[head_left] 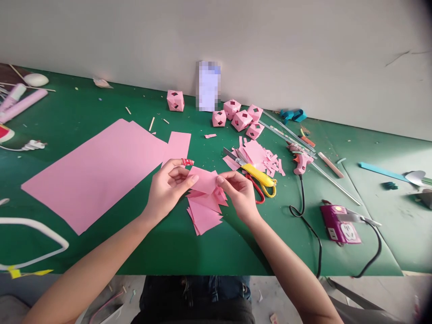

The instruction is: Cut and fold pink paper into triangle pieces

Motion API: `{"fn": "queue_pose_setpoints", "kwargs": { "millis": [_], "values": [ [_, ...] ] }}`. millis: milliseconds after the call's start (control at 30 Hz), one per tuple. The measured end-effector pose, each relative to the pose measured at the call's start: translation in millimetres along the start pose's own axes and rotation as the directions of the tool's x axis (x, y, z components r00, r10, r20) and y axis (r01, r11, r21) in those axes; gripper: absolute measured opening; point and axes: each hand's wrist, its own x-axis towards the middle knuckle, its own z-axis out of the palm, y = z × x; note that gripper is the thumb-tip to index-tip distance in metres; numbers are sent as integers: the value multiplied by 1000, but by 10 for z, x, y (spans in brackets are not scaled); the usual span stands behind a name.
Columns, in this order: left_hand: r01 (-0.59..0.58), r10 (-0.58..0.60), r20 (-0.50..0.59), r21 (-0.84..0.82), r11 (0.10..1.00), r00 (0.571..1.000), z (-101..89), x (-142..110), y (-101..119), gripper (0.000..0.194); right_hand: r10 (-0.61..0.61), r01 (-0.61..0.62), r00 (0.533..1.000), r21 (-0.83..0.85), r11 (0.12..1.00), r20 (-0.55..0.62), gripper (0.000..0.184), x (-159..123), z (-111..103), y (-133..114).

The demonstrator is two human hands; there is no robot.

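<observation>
My left hand (168,185) and my right hand (238,189) both pinch a small folded pink paper piece (204,181) just above the green table (84,117). A red-and-white band shows on a left fingertip. Under the hands lies a small stack of folded pink papers (203,214). A large pink sheet (97,173) lies flat to the left, with a narrower pink strip (178,146) beside it.
Several pink paper cubes (240,119) and one apart (175,100) stand by the wall. Pink scraps (259,157), a yellow utility knife (256,174), red scissors (256,191), a pink glue gun (300,162) and a pink power strip (339,223) lie right. Metal rods (290,135) lie beyond.
</observation>
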Motion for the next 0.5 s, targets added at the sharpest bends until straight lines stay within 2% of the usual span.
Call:
{"fn": "queue_pose_setpoints", "kwargs": {
  "millis": [100,200,267,333,367,400,467,500],
  "values": [
    [27,-26,6,-58,998,1000,-8,13,3,41,13,-13,1000,6,1000,-1,33,-1,-7,1],
    [91,-82,70,-121,988,994,7,1,13,49,28,-28,999,-15,1000,35,34,-4,-8,0],
    [140,-127,100,-142,980,987,15,-2,14,53,-24,33,997,-114,993,78,33,15,-47,-17],
    [156,-147,79,-132,979,986,11,11,4,52,-149,165,986,-320,933,73,34,57,-139,-37],
    [151,-146,53,-123,981,988,5,23,-5,50,-237,228,971,-464,856,40,34,83,-203,-41],
    [145,-143,24,-119,982,989,-4,40,-16,49,-319,248,948,-621,743,-3,33,111,-276,-36],
    [141,-145,-25,-130,981,989,-25,77,-44,47,-434,161,899,-881,444,-55,34,163,-433,7],
    [145,-153,-44,-146,979,987,-35,96,-58,47,-443,88,895,-949,303,-59,38,184,-508,44]
  ]
}}
